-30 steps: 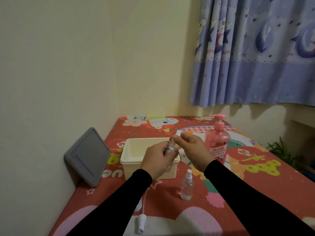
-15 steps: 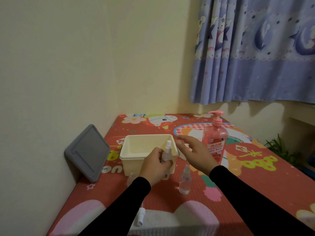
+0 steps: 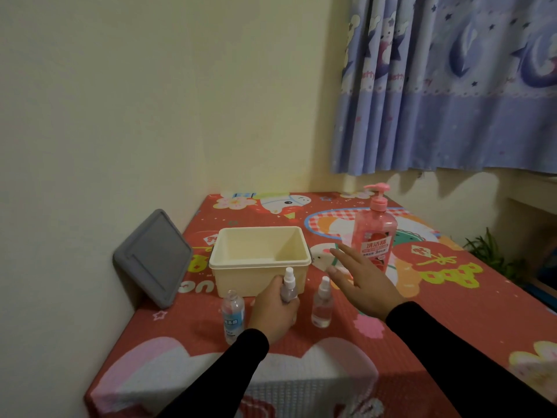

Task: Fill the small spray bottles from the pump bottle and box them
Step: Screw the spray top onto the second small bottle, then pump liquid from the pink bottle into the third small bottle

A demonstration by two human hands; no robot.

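L hand [image 3: 275,312] is wrapped round a capped spray bottle [image 3: 288,286], upright, low over the mat [image 3: 452,312] just in front of the box [image 3: 259,260]; can't tell if its base touches down. R hand [image 3: 360,280] hangs free w/ fingers spread and straight, holding nothing, between a 2nd capped bottle [image 3: 322,301] and the pump bottle [image 3: 375,236]; the two hands are apart. A 3rd bottle [image 3: 232,315] w/ a blue label stands uncapped to the L, close beside the L wrist. Box looks empty, so prob nothing is boxed yet, and the open one likely needs filling + a cap. Main risks: L forearm or sleeve could clip the open bottle on the way up to the box, since it stands right by the wrist; tall, narrow and light, it'd tip easily, and w/o a cap anything inside spills onto the mat. The held bottle has to clear the box's front wall; too low a lift and it'd knock the rim or shove the box back. Dropped upright in a wide box it'll prob fall over, so a loose sprayer could leak. R hand sweeping toward the pump could catch the 2nd bottle just below its fingers. Grey lid [image 3: 153,257] leaning on the wall is well clear, no worry there.
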